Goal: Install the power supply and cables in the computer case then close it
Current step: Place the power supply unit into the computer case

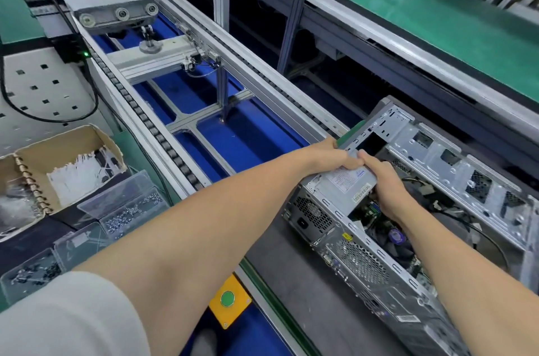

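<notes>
An open silver computer case [364,265] lies on its side on a grey mat at the right, its inside facing up. A grey power supply [341,183] with a white label sits in the case's near-left corner, its fan grille [313,215] at the rear panel. My left hand [332,158] grips the far top edge of the power supply. My right hand [382,180] holds its right side, fingers reaching down into the case. Dark cables [455,212] and a fan with a purple label [395,236] lie inside the case.
An empty conveyor frame [204,98] with roller chains runs diagonally to the left of the case. Clear trays of screws [128,209] and a cardboard box [67,163] sit at the left. A green button on a yellow plate [227,298] is at the near edge. A green bench [423,5] lies beyond.
</notes>
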A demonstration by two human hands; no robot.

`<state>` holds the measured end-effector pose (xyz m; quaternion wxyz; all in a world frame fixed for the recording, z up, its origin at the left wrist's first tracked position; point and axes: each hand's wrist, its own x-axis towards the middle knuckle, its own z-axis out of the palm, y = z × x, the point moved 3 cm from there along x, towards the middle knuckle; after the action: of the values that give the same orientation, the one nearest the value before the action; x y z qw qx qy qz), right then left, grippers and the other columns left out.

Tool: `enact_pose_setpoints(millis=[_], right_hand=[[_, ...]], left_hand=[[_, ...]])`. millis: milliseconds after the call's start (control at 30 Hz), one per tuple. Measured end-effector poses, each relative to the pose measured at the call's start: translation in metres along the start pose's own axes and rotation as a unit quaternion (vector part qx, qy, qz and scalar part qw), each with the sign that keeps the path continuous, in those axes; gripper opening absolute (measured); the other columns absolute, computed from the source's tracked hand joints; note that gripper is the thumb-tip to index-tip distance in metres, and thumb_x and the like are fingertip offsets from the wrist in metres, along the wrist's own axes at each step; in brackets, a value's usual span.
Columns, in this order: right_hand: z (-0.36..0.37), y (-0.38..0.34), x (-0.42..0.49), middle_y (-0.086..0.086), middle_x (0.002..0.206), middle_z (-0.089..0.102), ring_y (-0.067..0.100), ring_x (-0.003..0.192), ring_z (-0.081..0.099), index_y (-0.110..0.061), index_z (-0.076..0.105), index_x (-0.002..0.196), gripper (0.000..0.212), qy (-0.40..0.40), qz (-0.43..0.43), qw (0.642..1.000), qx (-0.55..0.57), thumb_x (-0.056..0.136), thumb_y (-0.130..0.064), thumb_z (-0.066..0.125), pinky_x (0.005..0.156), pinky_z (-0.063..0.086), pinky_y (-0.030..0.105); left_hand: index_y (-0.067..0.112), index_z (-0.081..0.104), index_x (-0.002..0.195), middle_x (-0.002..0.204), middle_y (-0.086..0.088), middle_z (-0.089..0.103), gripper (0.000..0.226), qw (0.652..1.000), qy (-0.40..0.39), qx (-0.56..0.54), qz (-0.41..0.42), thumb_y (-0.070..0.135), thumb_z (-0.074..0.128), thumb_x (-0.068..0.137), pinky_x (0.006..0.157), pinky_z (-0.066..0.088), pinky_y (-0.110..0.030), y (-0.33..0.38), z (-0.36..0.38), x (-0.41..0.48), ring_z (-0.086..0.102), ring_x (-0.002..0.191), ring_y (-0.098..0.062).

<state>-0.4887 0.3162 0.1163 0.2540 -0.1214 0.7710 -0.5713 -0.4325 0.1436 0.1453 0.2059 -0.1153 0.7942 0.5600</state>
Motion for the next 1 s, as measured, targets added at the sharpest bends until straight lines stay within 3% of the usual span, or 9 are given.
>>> enact_pose_setpoints(millis=[100, 200, 300, 367, 467, 533, 667, 833, 1000], right_hand=[[0.0, -0.002, -0.003, 0.049, 0.108, 0.061, 0.057, 0.094, 0.066, 0.016, 0.069, 0.106, 0.1, -0.008, -0.009, 1.0, 0.002, 0.074, -0.078, 0.071, 0.1, 0.048, 0.058], [-0.002, -0.004, -0.002, 0.039, 0.109, 0.069, 0.053, 0.103, 0.068, 0.005, 0.077, 0.105, 0.075, 0.011, -0.012, 1.0, -0.003, 0.086, -0.066, 0.065, 0.102, 0.05, 0.058], [-0.009, 0.001, 0.001, -0.003, 0.079, 0.079, 0.024, 0.078, 0.076, -0.026, 0.082, 0.084, 0.043, 0.069, 0.025, 0.997, 0.025, 0.102, -0.052, 0.052, 0.063, 0.058, 0.036], [-0.019, 0.011, 0.002, -0.002, 0.073, 0.077, 0.029, 0.074, 0.071, -0.021, 0.074, 0.082, 0.046, 0.13, 0.058, 0.987, 0.071, 0.106, -0.049, 0.047, 0.049, 0.055, 0.034], [-0.014, 0.011, 0.001, 0.006, 0.107, 0.08, 0.029, 0.096, 0.078, -0.022, 0.079, 0.113, 0.062, 0.045, 0.088, 0.994, 0.045, 0.096, -0.074, 0.048, 0.068, 0.06, 0.038], [-0.009, 0.004, -0.002, 0.009, 0.119, 0.077, 0.03, 0.108, 0.075, -0.029, 0.077, 0.121, 0.076, -0.037, 0.103, 0.993, 0.046, 0.083, -0.088, 0.051, 0.082, 0.06, 0.043], [-0.002, 0.004, -0.01, 0.004, 0.128, 0.075, 0.023, 0.12, 0.07, -0.03, 0.073, 0.13, 0.075, -0.102, 0.085, 0.991, 0.014, 0.081, -0.086, 0.057, 0.105, 0.047, 0.046], [-0.003, 0.006, -0.01, 0.009, 0.115, 0.079, 0.023, 0.106, 0.076, -0.021, 0.083, 0.109, 0.073, -0.054, 0.038, 0.998, 0.002, 0.077, -0.083, 0.065, 0.086, 0.054, 0.029], [-0.007, 0.004, -0.001, 0.005, 0.11, 0.08, 0.017, 0.1, 0.078, -0.022, 0.083, 0.11, 0.057, -0.069, 0.028, 0.997, 0.013, 0.089, -0.072, 0.064, 0.07, 0.057, 0.016]], left_hand=[[0.021, 0.024, 0.155, 0.145, -0.004, 0.048, 0.111, 1.0, -0.015, -0.003, 0.002, 0.062, 0.082, 0.07, 0.094, 0.048, -0.039, 0.0, 0.002, -0.003, 0.055, 0.119, -0.026], [0.019, 0.034, 0.148, 0.132, 0.001, 0.054, 0.112, 1.0, 0.017, 0.007, 0.004, 0.066, 0.086, 0.062, 0.094, 0.05, -0.037, 0.001, 0.002, -0.004, 0.057, 0.114, -0.022], [0.016, 0.045, 0.141, 0.131, 0.0, 0.057, 0.097, 0.997, 0.045, 0.05, 0.022, 0.076, 0.074, 0.07, 0.089, 0.049, -0.036, 0.002, 0.0, -0.005, 0.059, 0.113, -0.022], [0.016, 0.048, 0.135, 0.127, -0.001, 0.057, 0.078, 0.995, 0.056, 0.079, 0.039, 0.072, 0.062, 0.084, 0.076, 0.044, -0.033, 0.001, -0.001, -0.004, 0.057, 0.107, -0.02], [0.019, 0.048, 0.128, 0.112, 0.004, 0.056, 0.061, 0.995, 0.054, 0.066, 0.045, 0.063, 0.061, 0.089, 0.066, 0.037, -0.03, 0.0, -0.001, -0.001, 0.055, 0.098, -0.017], [0.019, 0.046, 0.135, 0.117, 0.005, 0.055, 0.067, 0.998, 0.038, 0.031, 0.034, 0.062, 0.065, 0.087, 0.067, 0.037, -0.028, 0.0, -0.001, -0.001, 0.055, 0.101, -0.015], [0.016, 0.043, 0.143, 0.136, 0.0, 0.054, 0.077, 0.998, 0.038, 0.031, 0.027, 0.061, 0.067, 0.085, 0.095, 0.048, -0.037, -0.001, 0.0, 0.0, 0.055, 0.117, -0.02], [0.016, 0.053, 0.133, 0.124, 0.0, 0.062, 0.074, 0.994, 0.07, 0.073, 0.031, 0.074, 0.056, 0.087, 0.086, 0.048, -0.036, 0.003, -0.001, 0.001, 0.06, 0.11, -0.02], [0.02, 0.057, 0.113, 0.105, -0.002, 0.067, 0.062, 0.99, 0.091, 0.101, 0.028, 0.075, 0.052, 0.087, 0.071, 0.045, -0.034, 0.001, -0.001, 0.008, 0.062, 0.088, -0.016]])
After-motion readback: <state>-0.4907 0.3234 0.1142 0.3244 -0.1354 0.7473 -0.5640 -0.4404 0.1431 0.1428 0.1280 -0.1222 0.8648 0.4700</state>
